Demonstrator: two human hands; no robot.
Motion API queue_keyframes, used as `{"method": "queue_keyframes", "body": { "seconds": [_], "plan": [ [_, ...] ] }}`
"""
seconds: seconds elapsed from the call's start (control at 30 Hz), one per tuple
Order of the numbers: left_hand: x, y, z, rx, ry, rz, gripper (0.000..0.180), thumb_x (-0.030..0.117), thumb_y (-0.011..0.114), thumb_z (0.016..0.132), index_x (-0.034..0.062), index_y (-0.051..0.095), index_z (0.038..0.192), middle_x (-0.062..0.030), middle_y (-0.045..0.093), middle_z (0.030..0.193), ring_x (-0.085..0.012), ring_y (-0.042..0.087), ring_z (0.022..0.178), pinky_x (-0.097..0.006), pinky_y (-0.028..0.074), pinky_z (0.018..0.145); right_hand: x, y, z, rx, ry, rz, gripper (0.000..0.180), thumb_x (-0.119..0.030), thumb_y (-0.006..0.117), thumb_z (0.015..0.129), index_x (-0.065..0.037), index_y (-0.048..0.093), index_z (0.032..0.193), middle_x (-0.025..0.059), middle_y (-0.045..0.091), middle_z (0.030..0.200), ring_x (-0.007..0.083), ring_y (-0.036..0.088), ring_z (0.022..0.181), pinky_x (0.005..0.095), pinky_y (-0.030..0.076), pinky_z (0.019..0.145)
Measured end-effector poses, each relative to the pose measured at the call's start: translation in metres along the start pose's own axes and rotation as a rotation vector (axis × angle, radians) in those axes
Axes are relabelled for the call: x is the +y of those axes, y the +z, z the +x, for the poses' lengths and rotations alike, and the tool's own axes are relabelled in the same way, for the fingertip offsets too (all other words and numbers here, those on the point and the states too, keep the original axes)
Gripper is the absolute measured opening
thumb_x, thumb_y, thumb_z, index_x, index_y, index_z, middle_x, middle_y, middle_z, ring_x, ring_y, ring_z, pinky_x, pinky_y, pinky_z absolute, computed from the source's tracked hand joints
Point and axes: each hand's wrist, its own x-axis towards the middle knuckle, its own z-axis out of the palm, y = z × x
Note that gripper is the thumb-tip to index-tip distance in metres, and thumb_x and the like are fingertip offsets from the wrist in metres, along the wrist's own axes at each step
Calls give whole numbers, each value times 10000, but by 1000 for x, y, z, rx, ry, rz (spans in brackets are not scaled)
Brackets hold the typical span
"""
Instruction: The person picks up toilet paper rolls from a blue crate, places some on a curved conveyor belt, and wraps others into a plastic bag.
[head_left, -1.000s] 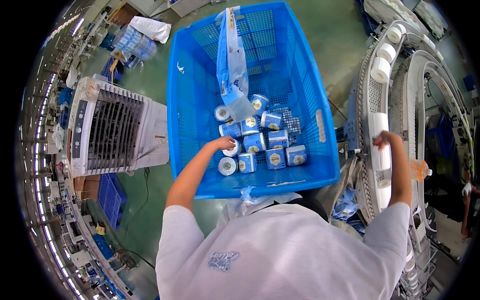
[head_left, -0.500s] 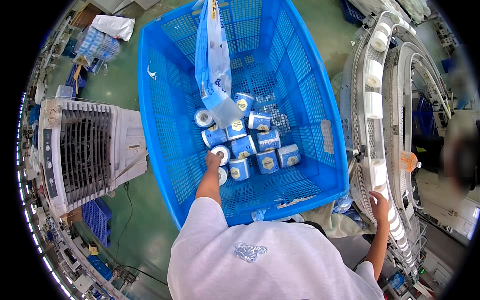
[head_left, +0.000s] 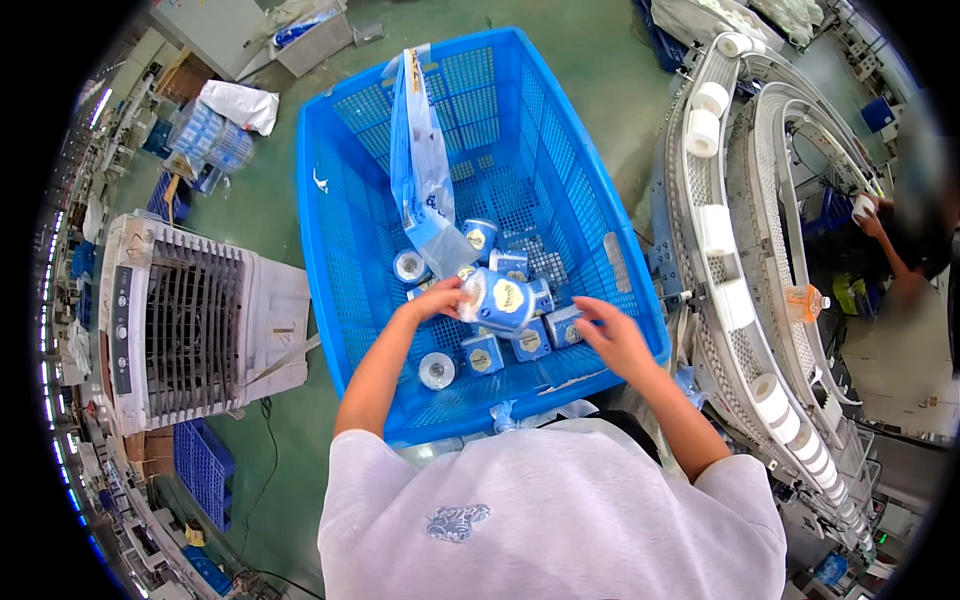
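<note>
My left hand (head_left: 440,298) grips a toilet roll (head_left: 503,303) wrapped in blue-and-white film by its end, lifted above the others. To its right my right hand (head_left: 612,335) reaches in over the crate with fingers apart, holding nothing. Below both hands is a large blue perforated plastic crate (head_left: 322,240). Several more wrapped rolls lie on its floor, among them one roll (head_left: 437,371) with its core end facing up and another (head_left: 482,354) on its side. A long blue-and-clear plastic film bag (head_left: 420,170) hangs from the crate's far rim down to the rolls.
A curved conveyor (head_left: 705,185) carrying unwrapped white rolls (head_left: 715,230) runs along the right. An orange bottle (head_left: 804,303) stands beside it. Another person's hand (head_left: 874,215) holds a white roll at far right. A grey air cooler (head_left: 205,320) stands left of the crate.
My left hand has raised a wrapped roll from the near left of the crate and moved right. My right hand has come from beside the conveyor to above the crate.
</note>
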Motion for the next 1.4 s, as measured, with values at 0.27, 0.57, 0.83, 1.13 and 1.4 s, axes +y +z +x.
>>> {"method": "queue_keyframes", "body": {
  "seconds": [0.27, 0.57, 0.83, 1.13, 1.4],
  "plan": [
    [79, 164, -83, 467, 495, 109, 405, 140, 621, 749, 22, 348, 1024, -147, 511, 950, -221, 593, 803, -304, 543, 523, -18, 38, 9, 284, -337, -347, 678, -188, 700, 683, -72, 372, 1264, 243, 288, 1353, 372, 350, 1236, 384, 375, 954],
    [115, 216, -119, 719, 671, 3, 629, 57, 561, 799, 130, 280, 1358, -195, 517, 1175, -238, 608, 898, -307, 528, 670, -57, 14, -1, 328, -479, -390, 585, -184, 671, 663, -160, 441, 1200, 171, 391, 1310, 408, 391, 1186, 444, 476, 832],
    [108, 242, -137, 691, 869, 43, 612, -40, 443, 796, 76, 259, 1368, -217, 493, 1198, -275, 599, 934, -304, 511, 750, -56, -5, -11, 251, -536, -397, 581, -99, 641, 645, -141, 447, 1192, 154, 372, 1342, 346, 424, 1189, 392, 447, 878],
    [91, 166, -167, 622, 515, 296, 366, -12, 350, 793, 2, 563, 1091, -69, 637, 867, -113, 595, 702, -193, 479, 605, -7, -63, 4, -200, -180, 509, 452, -137, 542, 816, -26, 383, 1224, 92, 525, 1084, 147, 511, 973, 284, 418, 843],
    [98, 238, -137, 340, 625, -538, 614, 408, 517, 881, 45, 296, 1325, -84, 448, 1245, -180, 454, 1116, -371, 389, 915, -9, -31, -17, 107, -323, 349, 553, -311, 516, 883, 10, 319, 1289, 130, 521, 1108, 212, 508, 1027, 316, 388, 890]
  ]
}}
